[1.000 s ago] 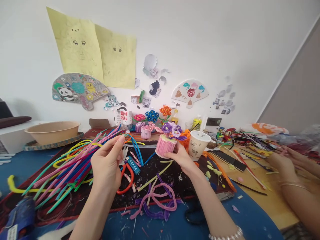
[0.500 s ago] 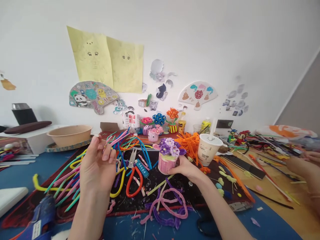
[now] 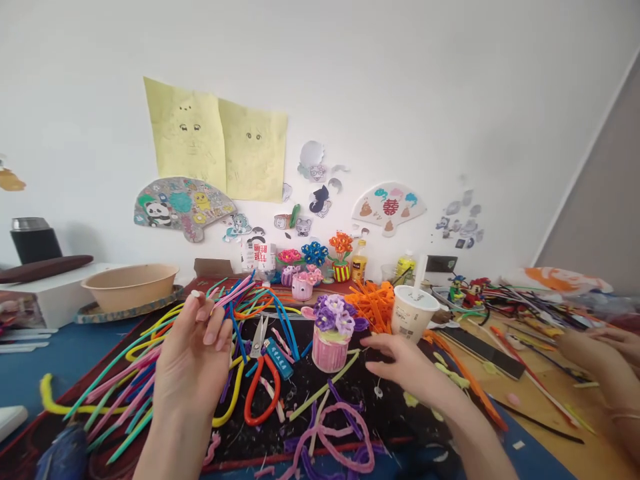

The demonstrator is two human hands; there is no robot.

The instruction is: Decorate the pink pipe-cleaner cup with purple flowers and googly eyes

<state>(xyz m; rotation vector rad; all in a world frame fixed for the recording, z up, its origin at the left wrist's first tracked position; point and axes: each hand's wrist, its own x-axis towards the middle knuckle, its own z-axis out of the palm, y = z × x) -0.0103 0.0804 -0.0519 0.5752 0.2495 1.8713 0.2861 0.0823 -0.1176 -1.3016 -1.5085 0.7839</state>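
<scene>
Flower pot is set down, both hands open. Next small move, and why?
Probably lower the left hand onto the pile of pipe cleaners just beneath it and pinch one. It hovers open and empty, the right hand is open beside the flower pot, and the pot stands upright on the mat.

flower pot (image 3: 329,350): pink ribbed body, purple and lilac pipe-cleaner blossoms on top
pipe cleaner pile (image 3: 150,360): mixed pink, green, blue, yellow and orange strands
scissors (image 3: 263,383): orange-red handles, silver blades
work mat (image 3: 350,393): black, flecked with pale scraps
loose loops (image 3: 340,427): pink and purple
orange pipe cleaners (image 3: 375,303): bright orange
paper cup (image 3: 411,313): white with small dark print
table (image 3: 30,347): blue on the left side, light wood at the right
bowl (image 3: 130,285): plain tan
wall sheets (image 3: 220,137): pale yellow with faint drawn faces
fan cutout (image 3: 180,205): grey, crowded with panda and cartoon stickers
</scene>
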